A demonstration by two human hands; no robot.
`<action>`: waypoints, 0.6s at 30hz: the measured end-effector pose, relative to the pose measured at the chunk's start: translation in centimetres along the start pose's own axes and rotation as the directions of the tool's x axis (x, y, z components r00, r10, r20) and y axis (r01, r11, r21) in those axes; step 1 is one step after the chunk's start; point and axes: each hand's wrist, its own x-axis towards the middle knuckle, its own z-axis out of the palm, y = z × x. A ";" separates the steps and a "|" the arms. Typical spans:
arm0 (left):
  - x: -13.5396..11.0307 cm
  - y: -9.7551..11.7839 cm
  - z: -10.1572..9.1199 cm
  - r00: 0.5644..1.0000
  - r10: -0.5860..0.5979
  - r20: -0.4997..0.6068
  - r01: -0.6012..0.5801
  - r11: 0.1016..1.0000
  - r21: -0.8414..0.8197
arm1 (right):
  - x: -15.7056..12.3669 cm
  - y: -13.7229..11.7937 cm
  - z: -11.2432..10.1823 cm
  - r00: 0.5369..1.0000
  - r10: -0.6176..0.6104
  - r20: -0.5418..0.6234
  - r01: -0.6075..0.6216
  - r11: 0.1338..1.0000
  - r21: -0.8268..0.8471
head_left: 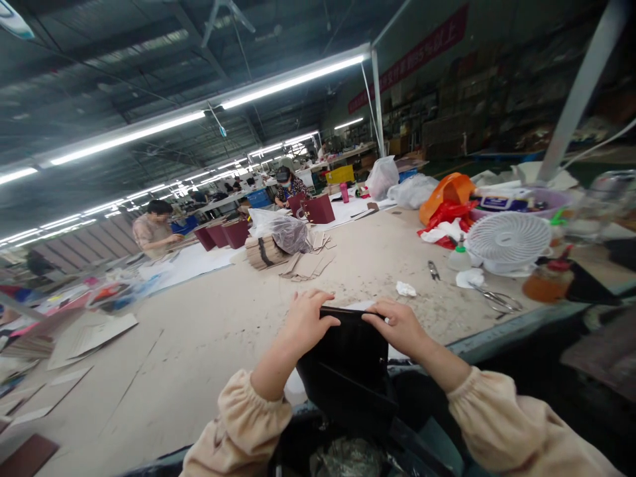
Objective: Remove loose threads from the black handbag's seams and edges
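A black bag-like piece (342,371), seemingly of leather, stands at the table's near edge, its upper rim toward the far side. My left hand (309,322) grips the rim's left part, thumb on the near face and fingers over the far side. On the right part of the same rim, my right hand (397,326) pinches with its thumb inside and fingers behind. Between the two hands a short stretch of the black edge shows. The lower part of the piece runs into dark shadow, so its base is hard to make out.
Right of my hands lie scissors (499,301), a small clipper (434,270), crumpled tissue (406,289), a white fan (509,240) and a jar of amber liquid (547,281). Ahead are bundled cardboard pieces (263,253) and maroon boxes (318,209). Two people work farther back.
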 end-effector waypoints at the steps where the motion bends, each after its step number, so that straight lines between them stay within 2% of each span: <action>1: -0.5 -0.3 -0.2 1.000 -0.008 -0.021 0.009 0.999 0.045 | 0.0 -0.1 0.0 1.000 -0.010 -0.006 0.010 1.000 -0.013; 6: -1.8 -1.0 0.5 0.999 0.015 -0.037 -0.008 0.985 0.174 | -0.2 -0.5 0.2 0.998 -0.030 -0.050 0.028 0.999 -0.041; 12: -1.2 -0.6 1.1 0.999 0.037 -0.019 -0.033 0.983 0.180 | -0.6 -0.3 0.4 0.998 -0.037 -0.057 0.032 0.997 -0.076; 18: -1.2 -0.1 1.5 1.000 -0.012 -0.028 0.017 0.981 0.192 | -1.1 -0.2 0.5 0.998 -0.022 -0.060 0.016 0.995 -0.098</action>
